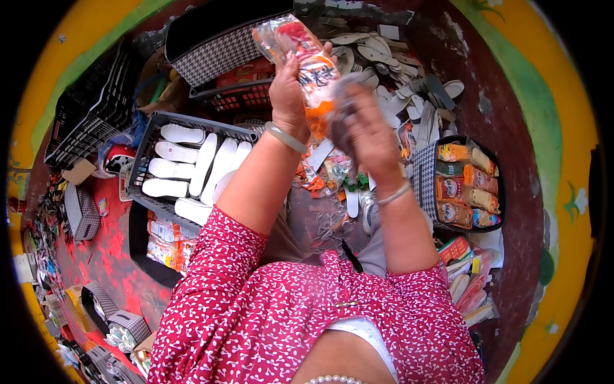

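My left hand point(287, 95) is closed round a long packet point(314, 72) of clear and orange plastic, held up and tilted in front of me. Fingertips show on the packet's far side. Against its lower right end, my right hand point(373, 131) presses a bunched grey cloth point(343, 118). That hand and the cloth are smeared by motion, so the cloth's edges are unclear. Below the hands, crumpled orange and clear wrappers point(313, 182) lie on the floor.
A grey crate point(148, 146) at left holds several white insoles point(169, 169). At right, a checked basket point(425, 182) holds several packaged items point(455, 190). Behind my hands lies a heap of loose insoles point(377, 54). Another checked box point(214, 59) stands at the far left.
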Tool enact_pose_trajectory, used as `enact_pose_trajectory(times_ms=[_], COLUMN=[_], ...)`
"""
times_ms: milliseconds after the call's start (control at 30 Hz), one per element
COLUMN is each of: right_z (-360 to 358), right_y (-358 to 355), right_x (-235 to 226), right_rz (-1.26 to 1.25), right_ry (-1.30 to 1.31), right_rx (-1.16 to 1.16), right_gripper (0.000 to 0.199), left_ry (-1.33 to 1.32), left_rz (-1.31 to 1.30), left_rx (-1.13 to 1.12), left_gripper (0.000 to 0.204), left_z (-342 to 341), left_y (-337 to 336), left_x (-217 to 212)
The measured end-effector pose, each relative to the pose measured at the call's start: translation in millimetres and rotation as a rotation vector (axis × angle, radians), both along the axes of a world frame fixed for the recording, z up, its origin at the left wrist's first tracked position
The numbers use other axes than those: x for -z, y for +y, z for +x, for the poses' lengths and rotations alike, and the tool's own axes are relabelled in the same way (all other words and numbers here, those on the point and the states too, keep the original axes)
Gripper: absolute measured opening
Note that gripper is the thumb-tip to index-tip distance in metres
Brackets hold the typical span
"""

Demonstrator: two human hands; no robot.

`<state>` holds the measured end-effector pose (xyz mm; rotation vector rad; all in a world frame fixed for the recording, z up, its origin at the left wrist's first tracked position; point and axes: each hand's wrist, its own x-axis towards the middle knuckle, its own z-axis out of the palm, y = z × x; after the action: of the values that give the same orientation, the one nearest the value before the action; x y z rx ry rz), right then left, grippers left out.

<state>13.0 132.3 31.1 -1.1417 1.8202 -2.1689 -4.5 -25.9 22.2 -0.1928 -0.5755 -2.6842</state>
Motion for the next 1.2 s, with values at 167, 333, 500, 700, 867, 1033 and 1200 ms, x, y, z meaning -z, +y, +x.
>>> enact_pose_trajectory(times_ms=[167, 333, 500, 700, 867, 1033, 1200], right_z=[7, -25, -22, -63, -67, -46, -30], right_y=[-5, 30, 22, 48, 80, 57, 52], right_x=[16, -7, -5, 8, -1, 16, 19], right_rz=[0.421, 0.339, 0.271, 0.226, 0.045, 0.235, 0.166], right_ry=[0.442, 0.111, 0.521, 0.358, -0.337, -0.378, -0.630], right_rx=[0.164, 0.363, 0.418, 0.697, 0.332, -0.146, -0.198], right_gripper=[0.051, 0.044, 0.044, 0.033, 0.016, 0.031, 0.027], left_ry=[-0.083, -0.120, -0.162, -0.185, -0.162, -0.021, -0.041], left_rz=[0.091, -0.105, -0.299, -0.286, -0.235, -0.193, -0.243], left_rx=[-0.086, -0.018, 0.207, 0.451, 0.293, 0.441, 0.439], left_gripper=[0.037, 0.041, 0.043, 0.041, 0.039, 0.048, 0.049], left_z=[-2, 7, 5, 17, 18, 14, 11], left_y=[-15, -1, 32, 47, 42, 32, 45], left_x=[12, -3, 10, 14, -6, -7, -3])
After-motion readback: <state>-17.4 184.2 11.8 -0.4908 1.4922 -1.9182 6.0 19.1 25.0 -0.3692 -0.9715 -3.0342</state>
